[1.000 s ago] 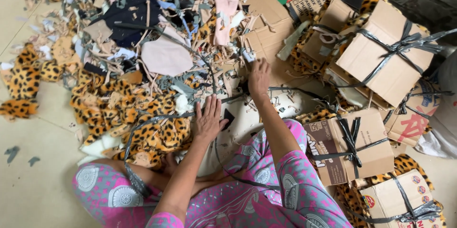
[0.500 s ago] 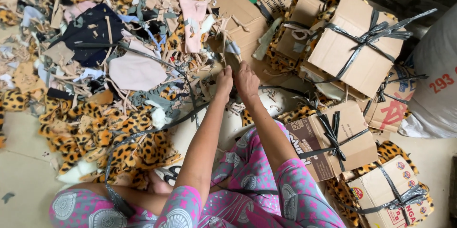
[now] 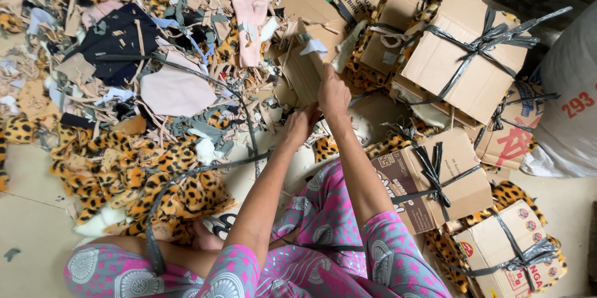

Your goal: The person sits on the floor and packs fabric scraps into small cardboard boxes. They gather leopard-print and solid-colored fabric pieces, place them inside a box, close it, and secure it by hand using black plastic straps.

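Both hands have pushed farther out since half a second ago, and our view has swung left. From the far left, a heap of leopard-print fabric scraps (image 3: 124,180) and grey strips covers the tiled floor (image 3: 25,236). A long dark strap (image 3: 205,164) trails from our knee toward the middle. There our left hand (image 3: 301,125) curls loosely near the strap's far end; we cannot tell whether it grips. Just beyond, our right hand (image 3: 333,94) lies flat, fingers relaxed, on a loose cardboard sheet (image 3: 305,71). We judge the sheet is being gathered for bundling, which would call for a firm pinch and a pull toward us. Right of it lie tied cardboard bundles (image 3: 466,55), then a white sack (image 3: 569,105).
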